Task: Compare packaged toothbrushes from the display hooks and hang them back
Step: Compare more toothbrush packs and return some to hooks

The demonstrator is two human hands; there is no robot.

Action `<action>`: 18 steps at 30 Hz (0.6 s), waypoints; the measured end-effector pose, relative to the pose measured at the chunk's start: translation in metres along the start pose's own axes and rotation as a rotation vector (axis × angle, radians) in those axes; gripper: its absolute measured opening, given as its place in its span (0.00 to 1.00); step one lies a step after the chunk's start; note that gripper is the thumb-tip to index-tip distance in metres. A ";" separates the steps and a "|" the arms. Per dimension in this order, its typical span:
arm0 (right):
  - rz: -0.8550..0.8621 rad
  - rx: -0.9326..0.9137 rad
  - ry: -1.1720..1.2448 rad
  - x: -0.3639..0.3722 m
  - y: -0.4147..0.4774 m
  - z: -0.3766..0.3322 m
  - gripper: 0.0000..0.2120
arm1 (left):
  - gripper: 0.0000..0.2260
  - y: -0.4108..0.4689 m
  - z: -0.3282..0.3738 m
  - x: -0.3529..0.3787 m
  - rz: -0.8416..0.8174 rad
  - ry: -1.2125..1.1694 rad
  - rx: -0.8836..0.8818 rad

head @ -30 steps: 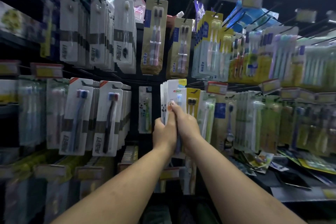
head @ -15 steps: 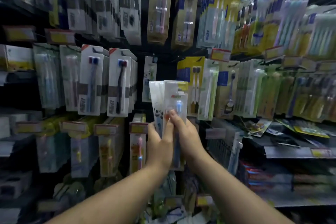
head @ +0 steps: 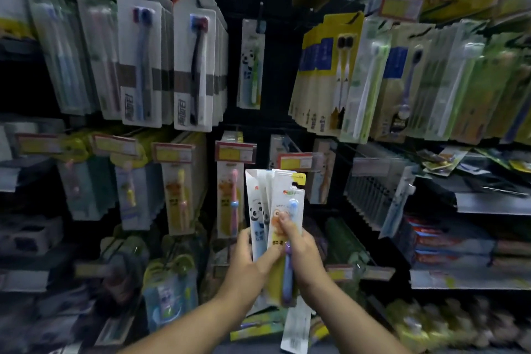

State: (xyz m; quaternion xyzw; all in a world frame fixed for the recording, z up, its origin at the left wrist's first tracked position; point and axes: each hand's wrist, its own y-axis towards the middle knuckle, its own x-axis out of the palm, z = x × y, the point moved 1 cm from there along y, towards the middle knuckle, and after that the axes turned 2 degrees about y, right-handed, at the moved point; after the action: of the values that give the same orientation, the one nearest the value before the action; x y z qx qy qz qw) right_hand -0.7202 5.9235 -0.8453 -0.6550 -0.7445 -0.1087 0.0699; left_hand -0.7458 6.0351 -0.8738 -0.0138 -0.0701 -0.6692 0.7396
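Fanned white cartoon-printed toothbrush packs (head: 275, 210)

Two hands are in view, the left hand (head: 247, 264) and the right hand (head: 304, 250). Together they hold one fan of toothbrush packs (head: 284, 204), in which at least three card fronts show; the exact number is hidden by the overlap. On the hooks above, two stacks of white-card packs face forward, one fronted by a blue-handled brush pack (head: 139, 54) and one by a black-handled brush pack (head: 194, 60). A single panda pack (head: 251, 66) hangs alone on its hook. The front yellow pack (head: 330, 75) carries two black-headed brushes. Five red-edged price tags (head: 235, 151) run along the middle rail, and two upper price tags (head: 400, 4) sit at the upper right. The packs behind each front card cannot be counted.
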 end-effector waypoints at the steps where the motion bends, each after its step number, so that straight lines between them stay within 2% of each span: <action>1: -0.005 0.026 -0.001 -0.001 0.003 0.005 0.15 | 0.18 0.004 -0.005 -0.003 -0.018 -0.011 -0.016; 5: 0.003 0.082 -0.081 -0.001 0.017 0.020 0.15 | 0.30 0.020 -0.019 -0.024 -0.081 -0.029 -0.077; 6: 0.006 0.089 -0.085 -0.001 0.020 0.022 0.16 | 0.30 0.024 -0.022 -0.028 -0.089 -0.049 -0.081; 11: 0.128 0.061 -0.069 -0.004 0.028 0.022 0.21 | 0.22 0.032 -0.023 -0.008 -0.106 -0.258 -0.125; 16: 0.166 0.035 -0.012 -0.007 0.024 0.023 0.19 | 0.18 0.025 -0.022 0.002 -0.115 -0.362 -0.209; 18: 0.227 0.009 -0.010 -0.007 0.020 0.024 0.23 | 0.19 0.021 -0.020 0.001 -0.098 -0.377 -0.245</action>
State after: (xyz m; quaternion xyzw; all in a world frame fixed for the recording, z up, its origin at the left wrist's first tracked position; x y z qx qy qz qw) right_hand -0.6987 5.9257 -0.8689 -0.7352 -0.6665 -0.0936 0.0810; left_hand -0.7227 6.0336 -0.8919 -0.2250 -0.1259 -0.6934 0.6728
